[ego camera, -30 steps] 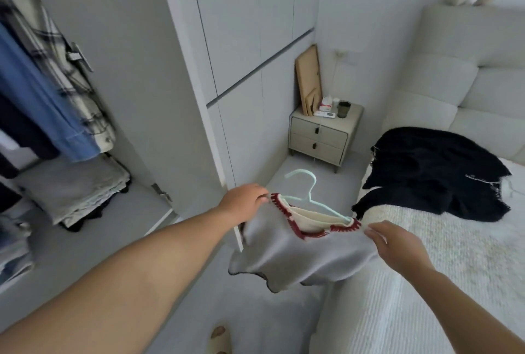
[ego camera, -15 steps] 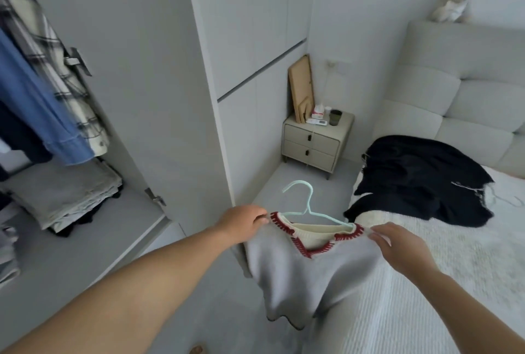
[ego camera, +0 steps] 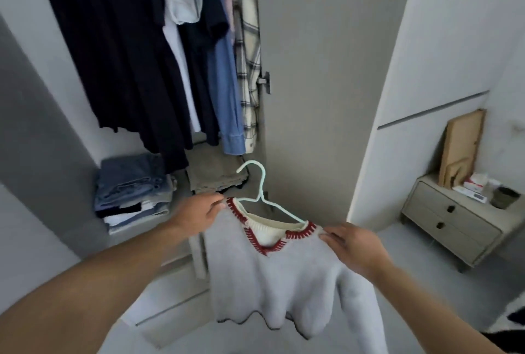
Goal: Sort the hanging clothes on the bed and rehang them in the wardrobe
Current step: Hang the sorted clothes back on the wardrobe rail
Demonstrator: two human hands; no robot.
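Grey sweater (ego camera: pixel 272 277) with red-stitched V-neck, on a pale green hanger (ego camera: pixel 262 200), held up before the open wardrobe (ego camera: pixel 306 69). Left hand (ego camera: pixel 199 211) pinches one shoulder, right hand (ego camera: pixel 352 245) grips the other; dark clothes (ego camera: pixel 127 49) hang behind.

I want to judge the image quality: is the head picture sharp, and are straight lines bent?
Head view: soft, even light without glare; the wardrobe door edges bow from the wide lens; the sweater hem and the right hand look slightly blurred; the nightstand is soft.
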